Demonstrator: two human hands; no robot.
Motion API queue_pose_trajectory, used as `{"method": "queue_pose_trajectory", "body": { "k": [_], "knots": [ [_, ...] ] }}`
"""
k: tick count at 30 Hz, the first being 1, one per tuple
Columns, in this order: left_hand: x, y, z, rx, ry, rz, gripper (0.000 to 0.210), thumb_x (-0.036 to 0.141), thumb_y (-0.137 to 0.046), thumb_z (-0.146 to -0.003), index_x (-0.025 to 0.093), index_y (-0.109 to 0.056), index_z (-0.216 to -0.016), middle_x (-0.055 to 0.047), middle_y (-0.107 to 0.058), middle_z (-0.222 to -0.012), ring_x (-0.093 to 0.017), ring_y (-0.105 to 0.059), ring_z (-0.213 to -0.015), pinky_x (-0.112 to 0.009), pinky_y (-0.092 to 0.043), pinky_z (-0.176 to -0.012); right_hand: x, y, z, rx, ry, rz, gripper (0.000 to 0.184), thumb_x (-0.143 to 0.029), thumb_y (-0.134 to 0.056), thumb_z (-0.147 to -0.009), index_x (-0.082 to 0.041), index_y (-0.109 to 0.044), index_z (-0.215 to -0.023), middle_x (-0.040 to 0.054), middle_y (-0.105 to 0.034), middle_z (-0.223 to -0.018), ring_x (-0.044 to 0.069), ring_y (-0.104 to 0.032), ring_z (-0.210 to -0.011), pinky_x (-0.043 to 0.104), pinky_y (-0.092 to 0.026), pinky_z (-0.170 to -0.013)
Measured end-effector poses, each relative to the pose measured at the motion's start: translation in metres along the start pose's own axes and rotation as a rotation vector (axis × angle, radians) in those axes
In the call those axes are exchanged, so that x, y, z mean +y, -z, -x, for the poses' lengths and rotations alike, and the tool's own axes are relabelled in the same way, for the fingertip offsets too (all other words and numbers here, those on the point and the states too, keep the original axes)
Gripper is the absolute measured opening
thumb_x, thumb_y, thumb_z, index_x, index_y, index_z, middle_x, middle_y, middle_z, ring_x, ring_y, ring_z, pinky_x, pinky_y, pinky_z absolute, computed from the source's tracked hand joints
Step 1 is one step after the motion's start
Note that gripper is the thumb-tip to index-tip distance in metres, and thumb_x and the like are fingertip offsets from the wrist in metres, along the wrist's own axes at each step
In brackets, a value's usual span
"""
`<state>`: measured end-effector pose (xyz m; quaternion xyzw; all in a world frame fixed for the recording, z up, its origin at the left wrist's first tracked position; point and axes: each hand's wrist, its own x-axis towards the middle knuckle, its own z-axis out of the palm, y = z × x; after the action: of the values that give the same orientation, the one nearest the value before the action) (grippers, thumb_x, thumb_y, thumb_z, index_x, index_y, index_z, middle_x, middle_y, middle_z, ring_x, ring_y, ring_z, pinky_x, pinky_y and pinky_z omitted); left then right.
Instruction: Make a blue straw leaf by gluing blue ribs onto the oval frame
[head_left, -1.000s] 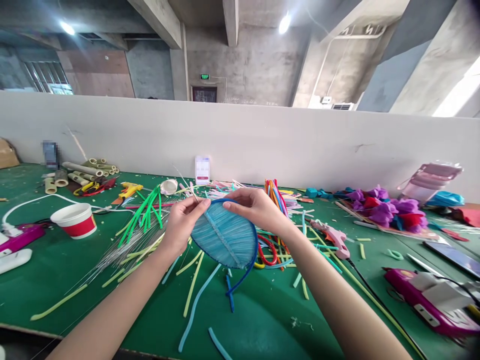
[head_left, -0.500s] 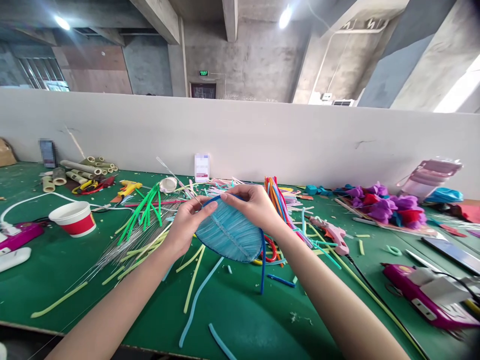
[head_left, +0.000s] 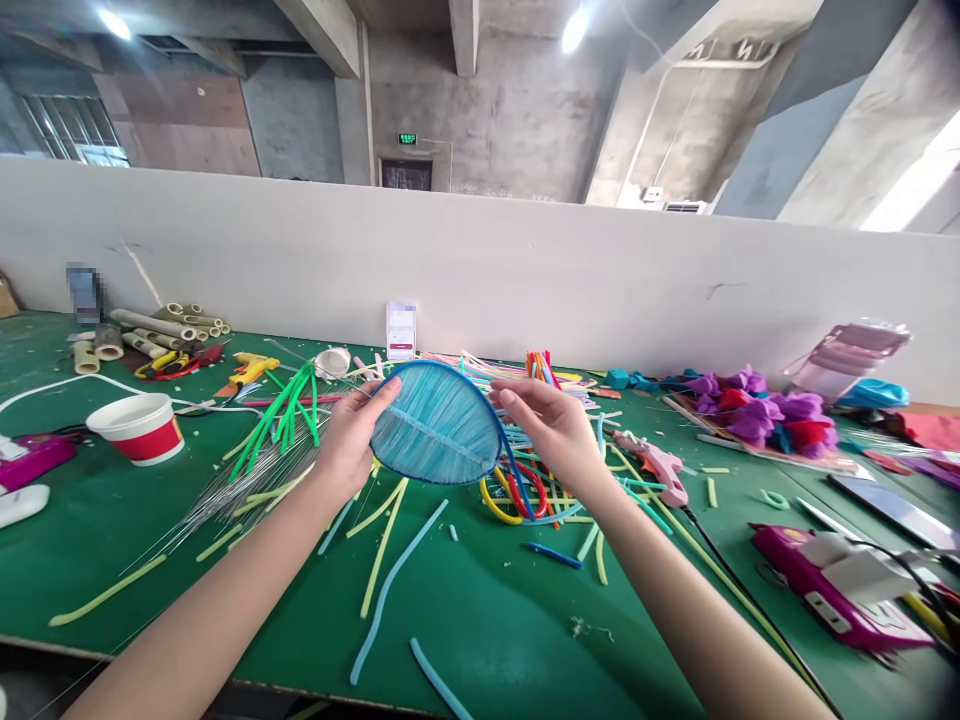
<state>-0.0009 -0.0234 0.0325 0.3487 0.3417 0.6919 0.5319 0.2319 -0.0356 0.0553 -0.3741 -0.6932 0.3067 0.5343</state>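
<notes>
A blue leaf shape (head_left: 431,425) with a fine-stranded surface, a pale midrib and a dark-blue rim is held up above the table. My left hand (head_left: 351,430) pinches its left end, thumb on the front face. To the right, my right hand (head_left: 551,425) is beside the rim with thumb and fingers a little apart and nothing visibly held; I cannot tell whether its fingertips touch the edge. A loose dark-blue tail of the rim strip (head_left: 516,480) hangs down from the leaf's right side.
Fuzzy craft stems (head_left: 390,590) and thin wires (head_left: 251,480) lie across the green table (head_left: 300,640). At left stand a paper cup (head_left: 139,428) and a yellow glue gun (head_left: 253,370). Rightward are a pink glue gun (head_left: 660,470), purple flowers (head_left: 757,410) and a power strip (head_left: 832,590).
My right hand has come off the leaf's upper edge and moved right. The leaf has turned and shifted left and up in my left hand, showing more of its face.
</notes>
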Motion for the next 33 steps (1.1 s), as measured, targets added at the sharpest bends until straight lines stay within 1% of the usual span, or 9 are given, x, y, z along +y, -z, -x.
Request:
{"method": "queue_pose_trajectory", "body": {
  "k": [2, 5, 9, 13, 17, 20, 24, 28, 33],
  "knots": [
    [-0.001, 0.0, -0.001, 0.02, 0.005, 0.029, 0.04, 0.038, -0.093, -0.056, 0.016, -0.074, -0.083, -0.003, -0.076, -0.08, -0.014, -0.066, -0.07, -0.025, -0.053, -0.067, 0.008, 0.0, 0.011, 0.038, 0.046, 0.05, 0.026, -0.042, -0.065, -0.091, -0.024, -0.073, -0.108, 0.0048, -0.076, -0.106, 0.02, -0.07, -0.096, 0.033, -0.056, -0.081],
    [-0.003, 0.001, -0.003, 0.052, 0.007, 0.041, 0.041, 0.037, -0.093, -0.056, 0.016, -0.074, -0.086, -0.003, -0.077, -0.082, -0.016, -0.068, -0.072, -0.027, -0.054, -0.069, 0.015, 0.0, 0.021, 0.056, 0.132, 0.173, 0.019, -0.033, -0.065, -0.091, -0.024, -0.075, -0.105, 0.0037, -0.075, -0.105, 0.019, -0.069, -0.097, 0.03, -0.056, -0.078],
    [-0.005, 0.004, -0.007, 0.075, -0.013, 0.05, 0.038, 0.036, -0.092, -0.059, 0.017, -0.075, -0.087, -0.003, -0.078, -0.083, -0.017, -0.07, -0.074, -0.029, -0.055, -0.071, 0.018, 0.001, 0.024, 0.066, 0.196, 0.307, 0.018, -0.03, -0.063, -0.091, -0.023, -0.076, -0.102, 0.0038, -0.074, -0.093, 0.017, -0.067, -0.082, 0.027, -0.053, -0.066],
    [-0.007, 0.006, -0.01, 0.1, -0.055, 0.059, 0.036, 0.035, -0.09, -0.061, 0.018, -0.075, -0.09, -0.004, -0.079, -0.086, -0.02, -0.073, -0.079, -0.034, -0.057, -0.079, 0.018, 0.002, 0.027, 0.048, 0.186, 0.357, 0.021, -0.031, -0.062, -0.092, -0.023, -0.075, -0.106, 0.0044, -0.072, -0.09, 0.018, -0.067, -0.084, 0.029, -0.055, -0.07],
    [-0.007, 0.008, -0.01, 0.093, -0.089, 0.057, 0.037, 0.038, -0.088, -0.064, 0.018, -0.075, -0.093, -0.006, -0.079, -0.087, -0.025, -0.074, -0.086, -0.039, -0.058, -0.083, 0.02, -0.002, 0.03, -0.006, 0.136, 0.365, 0.028, -0.031, -0.06, -0.092, -0.023, -0.072, -0.115, 0.0029, -0.069, -0.083, 0.016, -0.065, -0.075, 0.029, -0.055, -0.067],
    [-0.006, 0.009, -0.011, 0.094, -0.097, 0.067, 0.037, 0.038, -0.088, -0.066, 0.018, -0.074, -0.093, -0.007, -0.079, -0.089, -0.026, -0.074, -0.09, -0.04, -0.058, -0.085, 0.022, -0.005, 0.033, -0.021, 0.124, 0.361, 0.032, -0.028, -0.061, -0.09, -0.023, -0.07, -0.121, 0.0026, -0.069, -0.085, 0.016, -0.064, -0.075, 0.028, -0.055, -0.067],
    [-0.006, 0.009, -0.011, 0.088, -0.1, 0.079, 0.036, 0.038, -0.087, -0.067, 0.018, -0.074, -0.094, -0.007, -0.079, -0.093, -0.026, -0.073, -0.094, -0.041, -0.058, -0.087, 0.027, -0.008, 0.034, -0.003, 0.126, 0.36, 0.039, -0.026, -0.062, -0.089, -0.023, -0.066, -0.127, 0.0027, -0.069, -0.091, 0.015, -0.065, -0.079, 0.028, -0.056, -0.069],
    [-0.007, 0.009, -0.01, 0.096, -0.112, 0.076, 0.034, 0.037, -0.087, -0.068, 0.019, -0.074, -0.094, -0.006, -0.079, -0.094, -0.026, -0.073, -0.095, -0.042, -0.058, -0.088, 0.031, -0.012, 0.035, 0.028, 0.153, 0.384, 0.038, -0.026, -0.059, -0.092, -0.023, -0.066, -0.129, 0.0018, -0.068, -0.087, 0.014, -0.063, -0.072, 0.028, -0.055, -0.072],
    [-0.01, 0.008, -0.009, 0.089, -0.095, 0.073, 0.031, 0.038, -0.084, -0.071, 0.021, -0.075, -0.097, -0.006, -0.079, -0.096, -0.026, -0.073, -0.096, -0.042, -0.058, -0.089, 0.033, -0.018, 0.037, 0.063, 0.215, 0.467, 0.037, -0.026, -0.055, -0.095, -0.024, -0.067, -0.13, 0.0018, -0.065, -0.08, 0.014, -0.06, -0.069, 0.027, -0.051, -0.068]
  ]
}}
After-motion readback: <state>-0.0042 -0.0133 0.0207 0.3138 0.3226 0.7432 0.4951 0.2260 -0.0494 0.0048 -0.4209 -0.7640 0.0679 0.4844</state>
